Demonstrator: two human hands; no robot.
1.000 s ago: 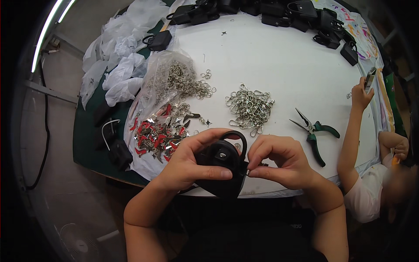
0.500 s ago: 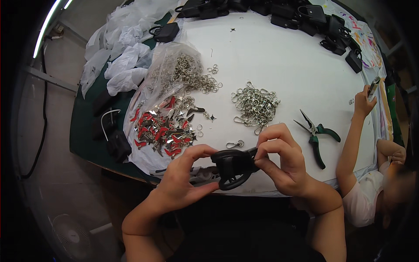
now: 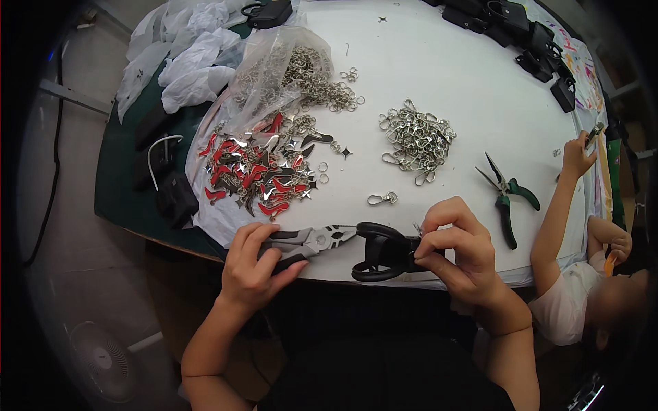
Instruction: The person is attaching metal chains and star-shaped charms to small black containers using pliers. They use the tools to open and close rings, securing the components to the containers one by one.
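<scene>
Fingers [image 3: 443,239] of the right hand [image 3: 465,255] pinch a black case [image 3: 397,249] by its right end. Just left of it the grey pliers [image 3: 323,239] stretch sideways, nose toward the case; the left hand [image 3: 248,268] is nearer them, thumb and fingers around their handles, how firmly I cannot tell. Farther out, one silver clasp [image 3: 382,198] lies alone.

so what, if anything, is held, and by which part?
Right hand: black looped item, pinched at its right end. Left hand: at the handles of grey pliers; can't tell if that grip is closed.
</scene>
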